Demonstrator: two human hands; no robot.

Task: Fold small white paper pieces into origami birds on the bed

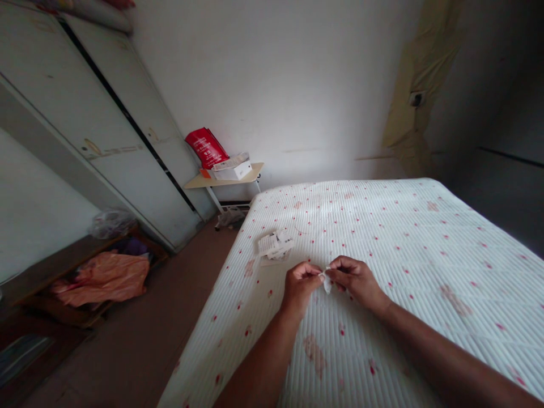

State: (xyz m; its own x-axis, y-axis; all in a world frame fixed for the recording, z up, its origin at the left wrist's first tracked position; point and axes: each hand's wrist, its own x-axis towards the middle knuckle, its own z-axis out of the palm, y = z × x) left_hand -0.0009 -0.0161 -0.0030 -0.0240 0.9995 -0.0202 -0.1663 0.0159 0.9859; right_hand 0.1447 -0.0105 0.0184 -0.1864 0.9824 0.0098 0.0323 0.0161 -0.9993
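Note:
My left hand (301,280) and my right hand (356,277) meet over the white mattress (425,255), which has small red marks. Both hands are closed in a pinch on one small white object (326,281) held between them; I cannot make out what it is. A small pile of white packets or papers (274,245) lies on the mattress just beyond my left hand, not touched by either hand.
A tall grey wardrobe (106,130) stands at the left. A small side table (225,180) against the far wall carries a red bag (207,146) and white boxes (233,168). Orange cloth (106,276) lies on a low wooden shelf at left. Brown floor runs beside the bed.

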